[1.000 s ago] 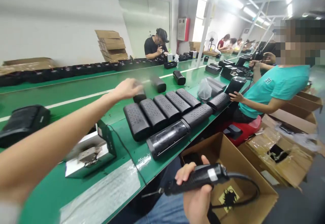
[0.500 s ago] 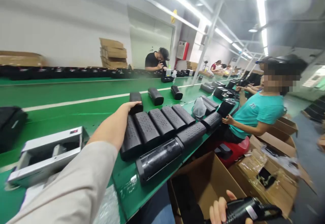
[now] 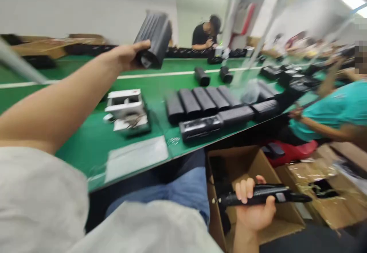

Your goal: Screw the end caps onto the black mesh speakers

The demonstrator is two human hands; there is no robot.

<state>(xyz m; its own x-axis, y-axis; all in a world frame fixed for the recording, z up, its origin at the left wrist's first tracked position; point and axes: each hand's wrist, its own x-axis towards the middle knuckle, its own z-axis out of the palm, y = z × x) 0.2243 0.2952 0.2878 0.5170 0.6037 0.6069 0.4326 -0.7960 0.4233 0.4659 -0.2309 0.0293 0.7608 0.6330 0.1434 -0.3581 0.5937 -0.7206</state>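
My left hand (image 3: 130,56) grips a black ribbed housing (image 3: 156,38), raised well above the green bench (image 3: 83,142) and tilted. Motion smears it a little. In my right hand (image 3: 254,207) lies a black electric screwdriver (image 3: 265,193), its fingers wrapped round the body. The tool is roughly level, over an open cardboard box (image 3: 258,165). A row of several black housings (image 3: 203,102) stands on the bench, with a glossy black housing (image 3: 200,128) lying in front of them. Two more housings, one of them the near housing (image 3: 202,77), sit farther back.
A white metal fixture (image 3: 126,105) stands on the bench at left, behind a clear plastic sheet (image 3: 137,157). A co-worker in a turquoise shirt (image 3: 332,111) sits at right by a red stool (image 3: 289,151). Another person (image 3: 205,35) works across the bench.
My left hand has lifted a housing off the bench and brought it up and toward the left. The view has swung left and down. My right hand still holds the electric screwdriver.
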